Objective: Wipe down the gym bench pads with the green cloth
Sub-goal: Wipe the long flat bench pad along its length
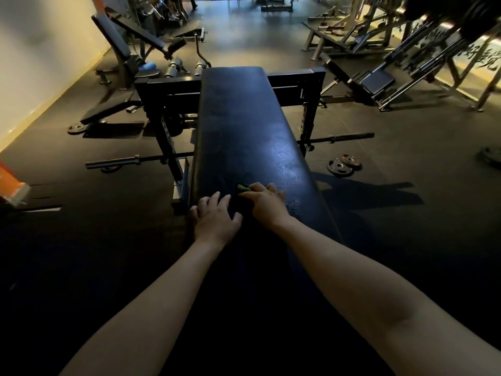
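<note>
The left hand [214,215] rests on the near left edge of the black bench pad [244,118], fingers spread wide. Just right of it, the right hand [264,203] holds the green cloth [243,188] against the pad, fingers bent over it, so only a green scrap shows. Weight plates [340,166] lie on the floor to the right.

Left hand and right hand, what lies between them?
Head view: only bare black padded bench; the green cloth is under the right hand.
</note>
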